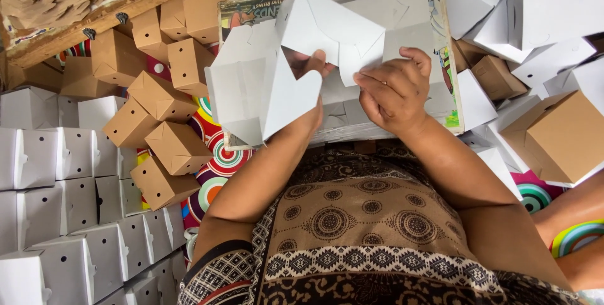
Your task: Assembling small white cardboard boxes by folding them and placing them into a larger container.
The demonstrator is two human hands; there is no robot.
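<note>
- A half-folded white carton (pixel 277 72) is being held up in the middle of the frame, above the person's lap, with its flaps standing open.
- The left hand (pixel 308 91) is sitting mostly behind the carton's left panel; only the thumb tip is showing in the gap between the panels, pressing on the card, so the hand is gripping the carton from behind.
- The right hand (pixel 393 88) is curling over just right of centre, its fingers pinching the lower edge of the pointed upper flap (pixel 330 25).
- The two hands are working close together, nearly touching, both closed on the same carton.
- Under the carton a flat stack of unfolded white blanks (pixel 352 125) is lying on a board with a colourful picture border (pixel 447 47), which is resting over the person's knees.
- At the left of the frame, finished white boxes (pixel 69 204) are standing in tidy rows, touching one another.
- Brown cardboard boxes (pixel 160 116) are lying jumbled in the upper left and centre left, on a mat patterned with coloured rings (pixel 220 160).
- More white boxes (pixel 541 9) are piling up in the upper right, with another brown box (pixel 557 135) at the right edge.
- The person's patterned brown garment (pixel 371 229) is filling the lower centre.
</note>
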